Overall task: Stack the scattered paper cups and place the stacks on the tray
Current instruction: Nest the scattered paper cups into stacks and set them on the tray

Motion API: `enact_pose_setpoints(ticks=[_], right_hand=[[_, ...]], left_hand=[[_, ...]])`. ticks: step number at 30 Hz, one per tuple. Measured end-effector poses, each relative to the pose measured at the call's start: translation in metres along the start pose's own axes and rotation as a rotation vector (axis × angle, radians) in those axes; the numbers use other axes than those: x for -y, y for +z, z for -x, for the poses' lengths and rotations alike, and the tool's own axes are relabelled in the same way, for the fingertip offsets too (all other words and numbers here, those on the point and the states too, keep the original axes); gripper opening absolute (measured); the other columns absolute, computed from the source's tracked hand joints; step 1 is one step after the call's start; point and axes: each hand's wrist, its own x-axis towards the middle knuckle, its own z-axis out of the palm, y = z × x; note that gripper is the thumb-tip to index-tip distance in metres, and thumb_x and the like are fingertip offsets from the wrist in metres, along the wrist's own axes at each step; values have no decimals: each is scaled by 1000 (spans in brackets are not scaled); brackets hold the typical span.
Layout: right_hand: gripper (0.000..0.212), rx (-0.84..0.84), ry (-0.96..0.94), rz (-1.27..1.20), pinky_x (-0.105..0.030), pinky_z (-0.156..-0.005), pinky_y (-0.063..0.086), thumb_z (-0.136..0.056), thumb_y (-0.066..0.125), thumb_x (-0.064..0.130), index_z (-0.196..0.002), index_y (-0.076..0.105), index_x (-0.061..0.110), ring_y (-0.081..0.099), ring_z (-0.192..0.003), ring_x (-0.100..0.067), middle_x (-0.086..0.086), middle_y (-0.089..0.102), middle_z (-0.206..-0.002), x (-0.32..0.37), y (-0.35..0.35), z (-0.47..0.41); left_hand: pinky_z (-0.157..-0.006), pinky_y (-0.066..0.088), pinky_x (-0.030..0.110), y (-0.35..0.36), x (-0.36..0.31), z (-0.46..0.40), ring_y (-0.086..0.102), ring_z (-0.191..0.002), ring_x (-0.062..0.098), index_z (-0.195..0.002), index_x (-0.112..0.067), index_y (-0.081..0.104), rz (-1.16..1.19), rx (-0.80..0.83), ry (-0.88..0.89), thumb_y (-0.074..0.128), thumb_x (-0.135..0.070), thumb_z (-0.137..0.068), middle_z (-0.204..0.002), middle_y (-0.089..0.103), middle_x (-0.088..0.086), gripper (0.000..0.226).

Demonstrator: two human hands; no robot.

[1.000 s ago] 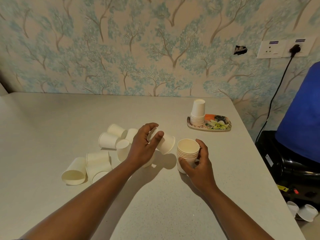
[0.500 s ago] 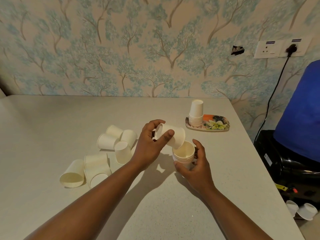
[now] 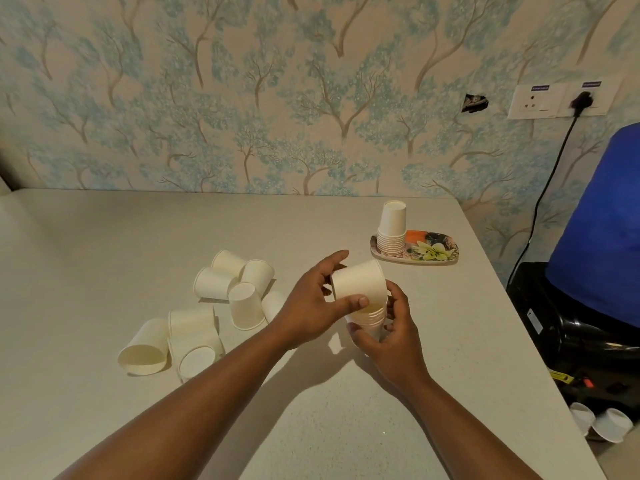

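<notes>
Gripping a paper cup (image 3: 360, 283) between thumb and fingers, left hand (image 3: 308, 306) seats it on the stack (image 3: 372, 318) at table centre. Right hand (image 3: 391, 336) curls round that stack's base. Loose cups (image 3: 214, 306) lie just left, mostly on their sides. Finished stack (image 3: 392, 233) stands inverted on left end of floral tray (image 3: 440, 254), near the table's (image 3: 104, 258) far right edge.

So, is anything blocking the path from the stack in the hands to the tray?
Nothing visible: bare grey table lies between the held white paper-cup stack and the floral tray, whose right part is free.
</notes>
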Motion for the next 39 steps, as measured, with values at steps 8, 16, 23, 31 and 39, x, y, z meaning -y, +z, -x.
enact_pose_setpoints(ticks=[8, 16, 23, 31, 39], right_hand=[[89, 22, -13, 39, -23, -93, 53, -70, 75, 64, -144, 26, 57, 57, -122, -5, 33, 48, -136, 4, 2, 2], [98, 27, -8, 53, -27, -96, 54, -67, 77, 62, -150, 27, 46, 55, -124, -7, 35, 46, -135, 0, 1, 1], [98, 55, 5, 52, -28, -98, 53, -70, 82, 51, -150, 26, 47, 55, -123, -8, 19, 50, -141, -2, 1, 1], [96, 57, 18, 41, -22, -93, 54, -70, 83, 53, -144, 21, 63, 58, -119, -4, 26, 52, -135, 1, -1, 1], [98, 60, 40, 43, -19, -94, 48, -67, 77, 63, -149, 24, 52, 53, -126, -9, 11, 50, -146, -2, -1, 1]], left_hand=[[-104, 52, 38, 12, -4, 0, 55, -126, 18, -143, -33, 44, 194, -2, -48, 85, -22, -80, -137, 56, -10, 76], [-99, 44, 22, 23, 12, 5, 50, -125, 11, -138, -36, 42, 144, 40, -109, 88, -28, -73, -134, 53, -13, 80], [-100, 51, 27, 21, 11, 3, 53, -121, 5, -143, -49, 36, 42, 18, -57, 84, -59, -69, -140, 48, -19, 89], [-109, 44, 36, 19, 13, 5, 48, -129, 9, -139, -38, 51, -152, 59, -53, 70, -59, -84, -145, 51, -14, 62], [-114, 30, 48, -41, 22, -11, 32, -144, 31, -151, -26, 40, -981, 184, -156, 50, -35, -97, -159, 36, 5, 55]])
